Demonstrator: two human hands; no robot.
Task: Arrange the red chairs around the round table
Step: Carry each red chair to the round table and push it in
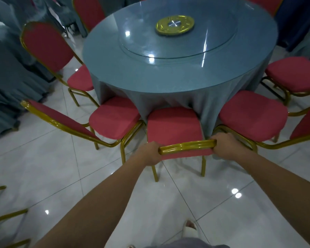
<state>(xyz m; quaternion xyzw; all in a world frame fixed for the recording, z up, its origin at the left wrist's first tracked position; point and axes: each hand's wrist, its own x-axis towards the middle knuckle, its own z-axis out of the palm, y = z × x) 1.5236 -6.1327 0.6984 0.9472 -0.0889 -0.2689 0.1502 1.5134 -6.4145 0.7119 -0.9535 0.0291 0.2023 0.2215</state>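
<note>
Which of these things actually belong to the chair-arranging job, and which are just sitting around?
Belong to the job: held red chair, gripped at its back rail by the left hand and right hand; round table; red chair on its left; red chair on its right.
Just about: gold disc at the table's middle; glass turntable; cloth-draped furniture, far left.

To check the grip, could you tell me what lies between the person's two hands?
In the head view, the gold metal top rail of the red padded chair spans from the left hand to the right hand, gripping its ends.
</note>
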